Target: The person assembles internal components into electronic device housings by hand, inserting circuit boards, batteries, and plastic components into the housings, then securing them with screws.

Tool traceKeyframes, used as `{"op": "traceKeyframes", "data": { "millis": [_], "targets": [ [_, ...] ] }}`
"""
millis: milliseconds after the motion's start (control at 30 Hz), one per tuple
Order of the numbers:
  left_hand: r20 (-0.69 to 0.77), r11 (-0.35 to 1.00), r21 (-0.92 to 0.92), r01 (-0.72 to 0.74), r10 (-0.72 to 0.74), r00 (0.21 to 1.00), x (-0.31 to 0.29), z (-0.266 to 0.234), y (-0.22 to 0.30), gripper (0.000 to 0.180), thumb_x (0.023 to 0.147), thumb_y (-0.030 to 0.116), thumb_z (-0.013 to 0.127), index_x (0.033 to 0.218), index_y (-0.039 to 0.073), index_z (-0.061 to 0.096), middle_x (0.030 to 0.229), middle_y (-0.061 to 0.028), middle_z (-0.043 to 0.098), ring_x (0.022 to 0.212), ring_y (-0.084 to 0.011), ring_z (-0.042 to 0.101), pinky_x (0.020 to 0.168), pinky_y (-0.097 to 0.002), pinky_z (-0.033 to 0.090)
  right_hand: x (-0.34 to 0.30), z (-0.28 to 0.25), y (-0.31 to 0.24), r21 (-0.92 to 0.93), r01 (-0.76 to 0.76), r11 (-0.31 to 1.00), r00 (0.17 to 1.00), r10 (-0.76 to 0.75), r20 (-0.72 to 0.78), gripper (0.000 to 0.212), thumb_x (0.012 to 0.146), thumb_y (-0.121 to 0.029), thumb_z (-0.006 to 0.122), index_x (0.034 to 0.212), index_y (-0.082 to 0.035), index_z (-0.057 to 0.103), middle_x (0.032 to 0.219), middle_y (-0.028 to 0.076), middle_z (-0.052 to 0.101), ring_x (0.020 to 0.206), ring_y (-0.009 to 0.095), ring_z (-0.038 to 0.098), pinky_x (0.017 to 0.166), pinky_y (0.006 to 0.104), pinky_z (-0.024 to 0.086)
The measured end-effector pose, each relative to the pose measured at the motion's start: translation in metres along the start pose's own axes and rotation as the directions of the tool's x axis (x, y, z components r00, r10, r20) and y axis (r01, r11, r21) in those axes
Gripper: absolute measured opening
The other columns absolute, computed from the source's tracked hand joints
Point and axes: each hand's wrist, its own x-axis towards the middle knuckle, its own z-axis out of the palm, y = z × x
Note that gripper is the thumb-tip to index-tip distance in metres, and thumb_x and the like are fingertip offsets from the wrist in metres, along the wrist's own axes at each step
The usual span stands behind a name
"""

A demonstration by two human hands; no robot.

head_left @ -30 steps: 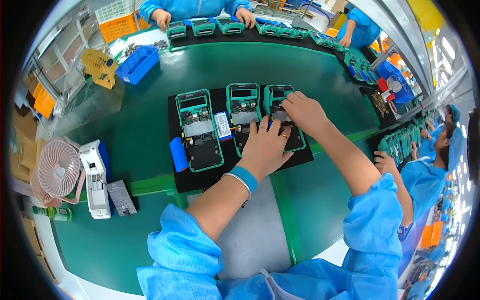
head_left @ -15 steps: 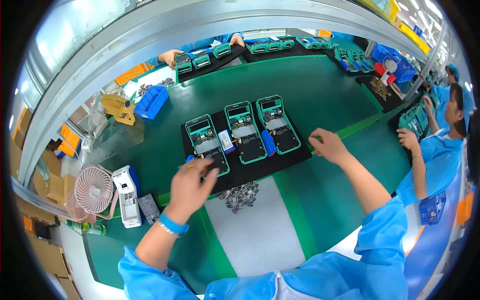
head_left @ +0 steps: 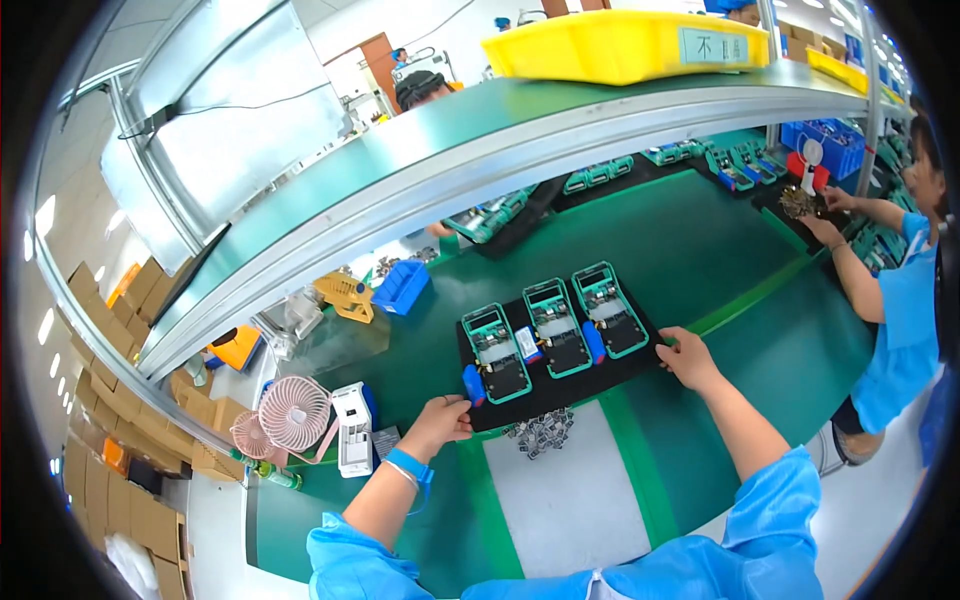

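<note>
Three teal-framed device housings, the left one, the middle one and the right one, lie side by side on a black mat. Circuit parts show inside them. Blue battery packs lie by the housings, one at the left edge, another between the middle and right housings. My left hand pinches the mat's near left corner. At its right corner, my right hand has its thumb and fingers closed on the edge. Below the mat sits a pile of small metallic parts.
Left of me stand a pink fan and a white device. A blue bin and a yellow fan are farther back. A metal-edged shelf crosses above the bench, holding a yellow tray. A co-worker works at right.
My left hand has come down from over the left housing to the mat's corner. My right hand has closed on the mat's right edge. The view has tilted up and shifted left.
</note>
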Motion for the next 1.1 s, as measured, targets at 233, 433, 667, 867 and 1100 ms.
{"op": "traceKeyframes", "data": {
  "millis": [233, 433, 667, 867, 1100],
  "targets": [
    [0.236, 0.987, 0.004, -0.162, 0.156, 0.959, 0.055, 0.002, -0.024, 0.032, 0.097, 0.031, 0.061, 0.115, 0.005, 0.062, 0.089, -0.0013, 0.056, 0.077, -0.0124, 0.061, 0.070, -0.0320, 0.058, -0.023, 0.015, 0.023, -0.052, -0.025, 0.998, 0.963, 0.010, -0.269, 0.038, 0.090, -0.015, 0.067, 0.124, 0.003, 0.063, 0.074, 0.009, 0.067, 0.064, 0.014, 0.064, 0.058, 0.0298, 0.052],
    [0.592, 0.963, 0.052, -0.264, 0.183, 0.785, 0.112, 0.004, -0.039, 0.048, 0.098, 0.036, 0.061, 0.128, 0.000, 0.054, 0.107, -0.0085, 0.063, 0.093, -0.0157, 0.063, 0.082, -0.0332, 0.056, -0.043, 0.011, 0.042, -0.109, -0.185, 0.977, 0.911, 0.129, -0.392, 0.030, 0.091, -0.008, 0.059, 0.119, 0.003, 0.065, 0.066, 0.004, 0.062, 0.055, 0.010, 0.057, 0.051, 0.0271, 0.047],
    [0.845, 0.985, 0.025, -0.170, 0.070, 0.531, 0.113, -0.023, -0.018, 0.086, 0.100, 0.032, 0.060, 0.154, -0.011, 0.009, 0.128, -0.0194, 0.058, 0.116, -0.0249, 0.062, 0.095, -0.0345, 0.052, -0.072, 0.052, -0.044, -0.684, -0.359, 0.635, 0.752, -0.238, -0.615, 0.034, 0.086, -0.013, 0.064, 0.120, -0.006, 0.067, 0.114, 0.022, 0.065, 0.110, 0.038, 0.059, 0.098, 0.0445, 0.046],
    [0.891, 0.976, -0.218, 0.007, 0.196, 0.410, 0.131, -0.023, -0.033, 0.082, 0.102, 0.025, 0.057, 0.155, -0.007, 0.003, 0.145, -0.0212, 0.047, 0.129, -0.0280, 0.053, 0.105, -0.0375, 0.046, -0.054, 0.255, -0.130, -0.802, 0.078, 0.592, 0.729, -0.583, -0.359, 0.038, 0.076, -0.013, 0.073, 0.113, -0.011, 0.066, 0.124, 0.015, 0.058, 0.122, 0.037, 0.051, 0.102, 0.0465, 0.043],
    [0.752, 0.898, -0.231, -0.374, 0.409, 0.518, 0.174, -0.099, -0.042, 0.061, 0.098, 0.019, 0.063, 0.150, 0.006, 0.035, 0.137, -0.0168, 0.053, 0.121, -0.0243, 0.057, 0.098, -0.0357, 0.048, -0.057, 0.310, -0.125, -0.895, 0.010, 0.446, 0.894, -0.405, -0.192, 0.055, 0.081, -0.026, 0.074, 0.133, -0.029, 0.058, 0.151, 0.007, 0.041, 0.139, 0.033, 0.038, 0.110, 0.0623, 0.030]
  ]
}}
